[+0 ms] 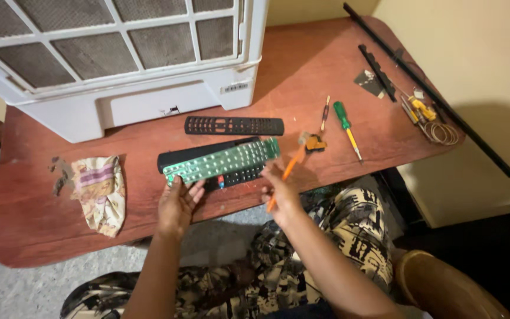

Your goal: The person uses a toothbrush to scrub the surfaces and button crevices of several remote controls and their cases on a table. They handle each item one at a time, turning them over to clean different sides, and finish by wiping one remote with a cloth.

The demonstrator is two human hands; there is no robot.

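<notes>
Left hand (178, 204) pinches the near end of the green circuit board (222, 160), which lies over a black remote shell (208, 155) on the bench (36, 218). Right hand (281, 192) grips an orange tool (287, 171); steadying the board flat seems wise.

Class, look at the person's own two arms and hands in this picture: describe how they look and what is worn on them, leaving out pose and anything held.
Both arms are bare from above the elbow down to the fingers: no sleeves, gloves, watch or bracelets show. The left hand and right hand carry no rings that I can make out. The only clothing in view is below the arms: patterned trousers in a camouflage-like print of cream, black and brown.
</notes>
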